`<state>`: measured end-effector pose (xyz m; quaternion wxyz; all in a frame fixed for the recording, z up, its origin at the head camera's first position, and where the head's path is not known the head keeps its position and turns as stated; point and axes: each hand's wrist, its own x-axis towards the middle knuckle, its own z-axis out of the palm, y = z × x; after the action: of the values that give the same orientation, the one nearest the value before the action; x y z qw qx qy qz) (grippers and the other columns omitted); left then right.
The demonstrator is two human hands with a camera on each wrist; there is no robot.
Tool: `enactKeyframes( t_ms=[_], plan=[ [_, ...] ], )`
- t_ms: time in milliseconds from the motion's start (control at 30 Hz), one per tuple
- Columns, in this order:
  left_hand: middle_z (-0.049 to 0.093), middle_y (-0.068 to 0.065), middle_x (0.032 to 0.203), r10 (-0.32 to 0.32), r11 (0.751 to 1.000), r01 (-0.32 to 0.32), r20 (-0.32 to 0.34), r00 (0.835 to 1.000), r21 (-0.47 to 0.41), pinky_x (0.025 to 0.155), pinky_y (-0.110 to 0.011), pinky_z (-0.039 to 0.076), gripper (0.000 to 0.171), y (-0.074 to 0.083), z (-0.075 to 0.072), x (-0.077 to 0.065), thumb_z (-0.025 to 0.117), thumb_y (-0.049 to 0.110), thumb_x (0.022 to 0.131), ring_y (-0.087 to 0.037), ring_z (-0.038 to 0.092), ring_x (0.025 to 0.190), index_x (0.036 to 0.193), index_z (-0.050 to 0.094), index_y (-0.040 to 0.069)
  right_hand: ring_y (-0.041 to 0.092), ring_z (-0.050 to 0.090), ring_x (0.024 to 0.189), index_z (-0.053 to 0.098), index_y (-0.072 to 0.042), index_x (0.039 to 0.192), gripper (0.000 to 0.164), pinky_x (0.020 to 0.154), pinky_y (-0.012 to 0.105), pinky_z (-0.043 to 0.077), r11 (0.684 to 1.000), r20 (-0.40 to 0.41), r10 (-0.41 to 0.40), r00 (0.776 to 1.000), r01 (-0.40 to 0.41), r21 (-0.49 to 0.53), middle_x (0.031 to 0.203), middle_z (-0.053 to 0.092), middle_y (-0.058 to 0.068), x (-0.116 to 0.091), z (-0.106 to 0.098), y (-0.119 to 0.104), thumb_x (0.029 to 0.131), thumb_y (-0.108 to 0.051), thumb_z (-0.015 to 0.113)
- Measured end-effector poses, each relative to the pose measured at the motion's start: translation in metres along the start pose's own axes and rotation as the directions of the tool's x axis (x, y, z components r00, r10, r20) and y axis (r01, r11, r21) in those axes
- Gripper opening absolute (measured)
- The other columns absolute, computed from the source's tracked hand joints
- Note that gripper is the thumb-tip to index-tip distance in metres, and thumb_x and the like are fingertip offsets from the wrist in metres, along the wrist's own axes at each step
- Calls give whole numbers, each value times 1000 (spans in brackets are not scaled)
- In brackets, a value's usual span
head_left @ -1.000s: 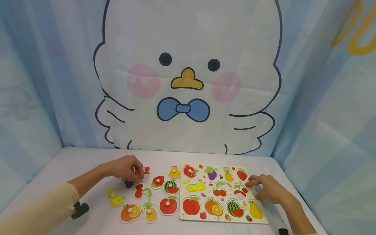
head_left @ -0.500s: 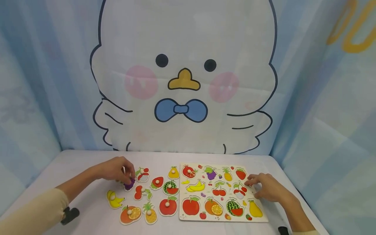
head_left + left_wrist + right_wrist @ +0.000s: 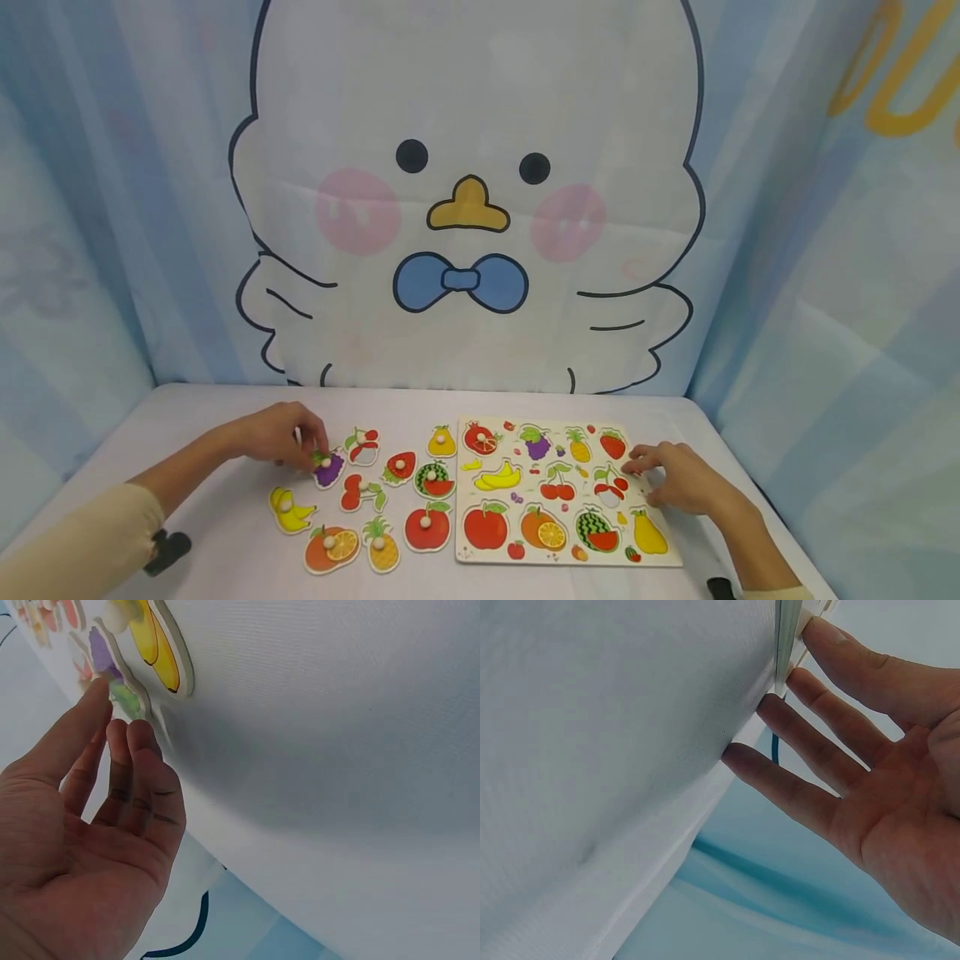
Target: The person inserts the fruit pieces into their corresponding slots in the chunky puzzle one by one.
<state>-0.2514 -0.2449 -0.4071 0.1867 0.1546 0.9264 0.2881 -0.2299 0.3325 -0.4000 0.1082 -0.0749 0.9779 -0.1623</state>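
Observation:
In the head view my left hand (image 3: 279,433) is over the table's left side, its fingertips beside the knob of a purple grape puzzle piece (image 3: 330,475) that lies flat. Seen from the left wrist, the fingers are loosely bent, and the fingertips are close to the piece's green leaf; whether they touch it I cannot tell. My right hand (image 3: 686,481) rests at the right edge of a fruit puzzle board (image 3: 480,557). In the right wrist view its thumb is on the board's edge (image 3: 786,645), with the other fingers stretched out toward the edge and the cloth.
Loose knobbed pieces lie left of the board: banana (image 3: 291,512), orange (image 3: 330,550), pineapple (image 3: 383,548), apple (image 3: 427,533), watermelon (image 3: 437,485), strawberry (image 3: 397,470), cherries (image 3: 351,492), pear (image 3: 442,443) and a red-and-white fruit (image 3: 363,450). A pomegranate piece (image 3: 480,439) sits in the board.
My left hand has moved left from beside the red-and-white piece, over the grape piece, and then off to its left side, uncovering it. The right hand stays on the board's edge.

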Motion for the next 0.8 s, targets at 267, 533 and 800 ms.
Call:
enactKeyframes(
  t_ms=[267, 533, 800],
  plan=[
    [57, -3, 76, 7, 1000, -6, 44, 999, -24, 56, -27, 47, 17, -2, 0, -3, 79, 12, 76, -18, 53, 65, 88, 68, 15, 45, 37, 125, 75, -22, 105, 39, 98, 70, 28, 1000, 3, 16, 1000, -16, 4, 133, 57, 13, 0, 0, 0, 71, -5, 81],
    [58, -3, 74, -1, 999, 3, 35, 999, -35, 57, -27, 47, 16, -3, 2, -1, 79, 11, 76, -18, 54, 65, 87, 68, 13, 45, 37, 125, 75, -22, 104, 40, 99, 70, 26, 1000, 3, 11, 1000, -11, 9, 133, 58, 12, 2, 1, 3, 69, -5, 82],
    [58, -3, 73, -31, 999, 31, -1, 1000, -40, 58, -27, 48, 15, -2, 6, 0, 80, 13, 76, -18, 54, 65, 85, 68, 15, 45, 37, 125, 75, -23, 105, 40, 98, 70, 28, 1000, 5, 9, 1000, -10, 11, 133, 57, 13, 2, 1, 3, 69, -5, 82]
  ],
)
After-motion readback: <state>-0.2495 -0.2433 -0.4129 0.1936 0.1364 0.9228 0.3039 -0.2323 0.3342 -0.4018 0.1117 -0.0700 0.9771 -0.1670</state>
